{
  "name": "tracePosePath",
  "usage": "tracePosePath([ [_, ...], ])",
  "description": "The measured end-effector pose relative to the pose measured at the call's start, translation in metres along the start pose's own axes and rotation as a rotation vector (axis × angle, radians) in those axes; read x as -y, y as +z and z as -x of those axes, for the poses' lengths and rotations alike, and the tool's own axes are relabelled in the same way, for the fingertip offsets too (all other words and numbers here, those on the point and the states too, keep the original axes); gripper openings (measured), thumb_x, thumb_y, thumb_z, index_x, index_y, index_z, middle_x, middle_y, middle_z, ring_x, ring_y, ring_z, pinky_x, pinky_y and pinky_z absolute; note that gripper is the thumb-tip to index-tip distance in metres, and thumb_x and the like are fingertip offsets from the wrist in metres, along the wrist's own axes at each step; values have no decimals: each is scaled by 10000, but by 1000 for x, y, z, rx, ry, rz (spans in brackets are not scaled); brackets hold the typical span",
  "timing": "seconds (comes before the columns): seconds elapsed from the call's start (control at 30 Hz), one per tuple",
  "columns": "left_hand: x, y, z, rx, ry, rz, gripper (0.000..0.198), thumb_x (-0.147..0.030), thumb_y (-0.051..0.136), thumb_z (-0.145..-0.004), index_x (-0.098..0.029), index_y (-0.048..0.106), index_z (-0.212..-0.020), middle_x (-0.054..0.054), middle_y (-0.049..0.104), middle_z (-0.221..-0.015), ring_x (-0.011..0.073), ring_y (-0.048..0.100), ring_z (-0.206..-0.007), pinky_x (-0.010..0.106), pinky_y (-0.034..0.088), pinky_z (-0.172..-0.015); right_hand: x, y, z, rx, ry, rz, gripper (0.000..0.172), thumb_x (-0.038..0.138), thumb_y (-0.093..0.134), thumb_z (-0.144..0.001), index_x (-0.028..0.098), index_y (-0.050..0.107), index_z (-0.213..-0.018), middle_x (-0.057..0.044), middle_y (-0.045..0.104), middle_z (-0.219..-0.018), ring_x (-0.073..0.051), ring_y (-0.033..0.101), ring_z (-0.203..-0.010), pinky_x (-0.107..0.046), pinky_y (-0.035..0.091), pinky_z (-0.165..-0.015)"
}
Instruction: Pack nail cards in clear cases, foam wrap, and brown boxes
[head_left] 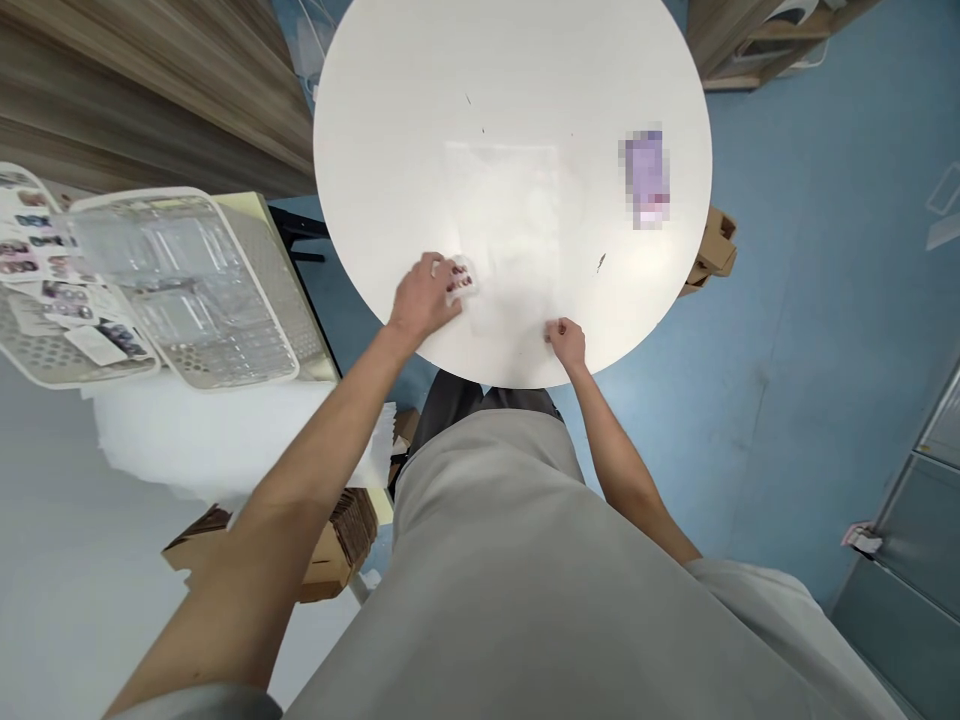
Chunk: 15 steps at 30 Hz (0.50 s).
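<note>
At the near left of the round white table point(390, 130), my left hand point(424, 302) is curled over a small clear pack point(463, 280). Several dark red pieces show inside it; their kind is too small to tell. A thin see-through plastic sheet or bag point(517, 215) lies flat, its outline faint against the white top. The pack is at its left side. My right hand point(568, 343) is closed near the table's front edge, fingertips together by the sheet's near right corner. Whatever is between those fingers, if anything, cannot be made out.
A blurred-out purple item point(646, 175) lies on the table's right side. To the left, a white basket point(289, 365) holds clear plastic boxes, and another basket point(45, 375) holds printed cards. Cardboard point(330, 560) stands below them. A cardboard box point(716, 245) sits beyond the table's right edge.
</note>
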<state>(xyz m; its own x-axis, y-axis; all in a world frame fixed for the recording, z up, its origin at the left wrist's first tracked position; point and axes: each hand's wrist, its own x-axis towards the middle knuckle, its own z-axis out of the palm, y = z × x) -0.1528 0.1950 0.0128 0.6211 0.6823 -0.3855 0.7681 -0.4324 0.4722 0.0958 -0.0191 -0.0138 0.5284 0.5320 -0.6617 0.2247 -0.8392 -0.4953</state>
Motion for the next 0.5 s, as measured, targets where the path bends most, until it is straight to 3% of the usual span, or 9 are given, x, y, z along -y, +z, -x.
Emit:
tracePosePath([
  [0.1,-33,30,20,68,85,5,605,-289,725,-920,-154,584,-1493,239,535,-1617,432,609,-1379,535,633,-1048,-2,0,1,3,1,-5,352,437,555,-1029,297,405,-743,-10,662,-764,-223,712,-801,-319,487,-769],
  [0.2,-53,56,25,86,130,23,594,-189,668,-896,-177,598,-1485,236,542,-1626,432,573,-1447,539,638,-1065,-4,0,2,8,11,-20,296,423,548,-1034,287,481,-780,-23,731,-811,-221,719,-845,-329,514,-843],
  [0.3,-59,71,20,104,130,47,603,-132,623,-885,-169,604,-1486,250,525,-1643,438,528,-1508,577,616,-1116,-5,1,3,-7,27,-69,240,441,562,-1042,273,554,-870,-42,780,-883,-224,747,-899,-333,528,-889],
  [0.5,-53,83,11,108,118,97,619,-128,611,-869,-153,600,-1487,265,520,-1640,442,493,-1546,618,575,-1173,-3,2,4,-15,23,-107,200,422,540,-1072,270,553,-941,-61,803,-1002,-216,765,-878,-361,545,-934],
])
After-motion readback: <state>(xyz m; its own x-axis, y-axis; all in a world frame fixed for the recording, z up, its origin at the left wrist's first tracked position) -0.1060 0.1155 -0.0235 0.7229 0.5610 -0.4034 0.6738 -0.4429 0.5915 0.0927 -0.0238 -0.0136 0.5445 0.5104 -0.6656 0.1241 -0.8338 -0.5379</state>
